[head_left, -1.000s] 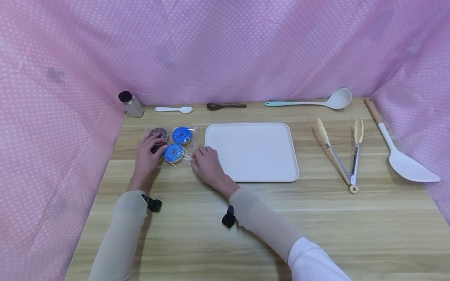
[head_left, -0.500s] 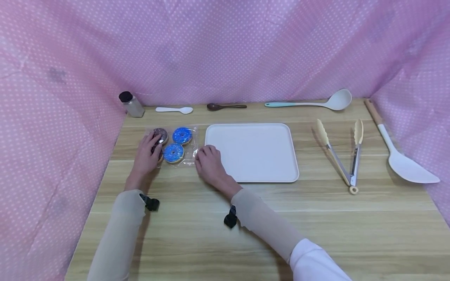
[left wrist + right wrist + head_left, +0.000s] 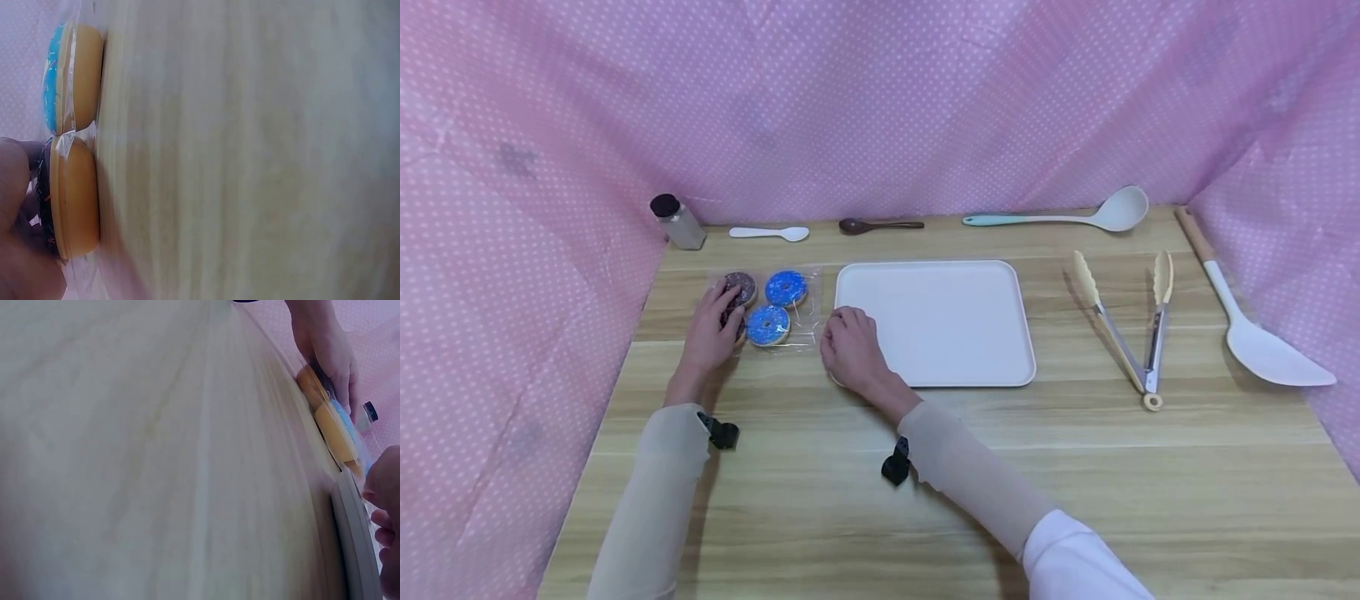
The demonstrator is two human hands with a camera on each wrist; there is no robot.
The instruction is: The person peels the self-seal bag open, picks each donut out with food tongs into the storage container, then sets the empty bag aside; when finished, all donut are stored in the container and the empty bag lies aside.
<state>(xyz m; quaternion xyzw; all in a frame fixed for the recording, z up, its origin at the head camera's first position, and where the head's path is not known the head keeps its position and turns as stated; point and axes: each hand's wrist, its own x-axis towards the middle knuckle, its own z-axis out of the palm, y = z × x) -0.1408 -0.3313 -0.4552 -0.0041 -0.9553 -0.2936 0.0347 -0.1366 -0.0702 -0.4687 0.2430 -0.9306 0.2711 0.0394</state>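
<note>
Clearly rested on the clear packet of doughnuts (image 3: pixel 767 307), the left hand (image 3: pixel 709 333), fingers laid over the dark doughnut (image 3: pixel 739 287) at its left end, seemingly to pin the packet against the wooden table (image 3: pixel 880 467); curled beside the packet's right edge, the right hand (image 3: pixel 850 348), knuckles up over the near-left corner of the white tray (image 3: pixel 934 323); could not tell whether those fingers pinched the wrap or held nothing. Lay flat at the table's left, just left of the tray, 2 blue doughnuts (image 3: pixel 777 305) showing beside the dark one. Farther out: tongs (image 3: pixel 1131 329) and a white spatula (image 3: pixel 1255 329) to the right; a ladle (image 3: pixel 1060 217), a brown spoon (image 3: pixel 880 225), a white spoon (image 3: pixel 771 233) and a black-capped shaker (image 3: pixel 676 222) along the back edge. Closed in on 3 sides by pink dotted cloth (image 3: pixel 880 100).
</note>
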